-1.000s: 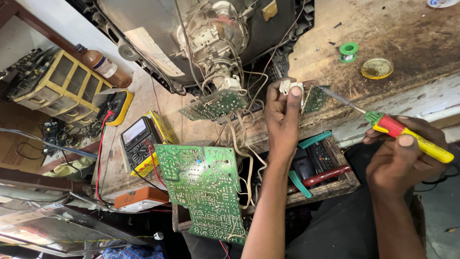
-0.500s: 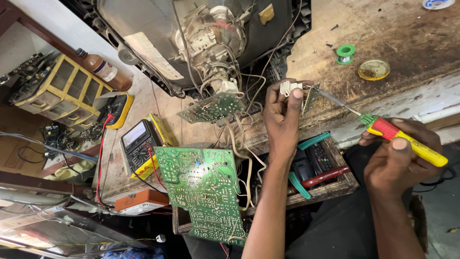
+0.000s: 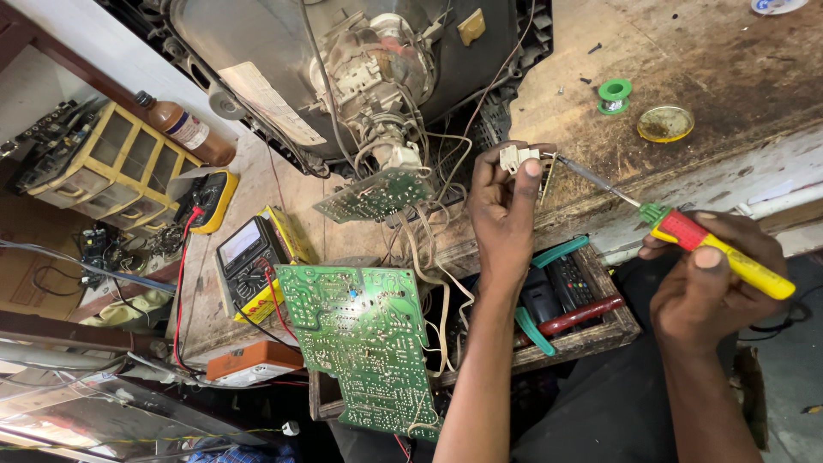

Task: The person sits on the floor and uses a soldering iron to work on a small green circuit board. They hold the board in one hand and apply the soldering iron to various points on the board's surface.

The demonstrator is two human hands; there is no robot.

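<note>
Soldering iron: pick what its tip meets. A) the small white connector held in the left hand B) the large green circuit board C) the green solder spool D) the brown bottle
A: the right hand holds the soldering iron, and its tip reaches the white connector pinched in the left hand, far from the spool, board and bottle.
</note>
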